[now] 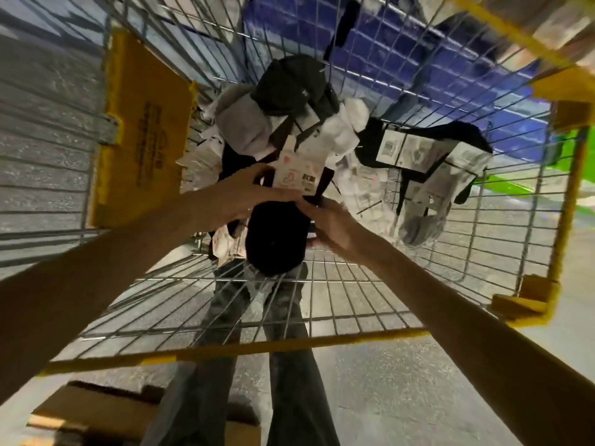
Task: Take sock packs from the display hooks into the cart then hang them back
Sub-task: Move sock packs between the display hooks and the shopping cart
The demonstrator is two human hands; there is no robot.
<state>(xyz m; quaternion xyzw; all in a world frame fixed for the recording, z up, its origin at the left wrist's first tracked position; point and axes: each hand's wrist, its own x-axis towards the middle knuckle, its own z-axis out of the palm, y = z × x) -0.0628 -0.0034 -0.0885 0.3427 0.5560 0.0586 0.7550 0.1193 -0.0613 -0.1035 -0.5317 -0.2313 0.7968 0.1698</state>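
black fabric sock pack with white card header [273, 243] held low in silver wire cart with yellow rim [289, 344]. your left hand [251, 194] pinches card; right hand [331, 226] grips fabric. likely light, floppy: hold stiff card.

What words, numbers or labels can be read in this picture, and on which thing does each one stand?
No text can be read with certainty.
Yellow cart flap: dark printed lines, too blurred to read.
White card on the black sock pack, held by the left hand and the right hand: pink marks and a dark code block, too blurred to read.
Barcode label on the second black sock pack: bars show, digits too small to read.
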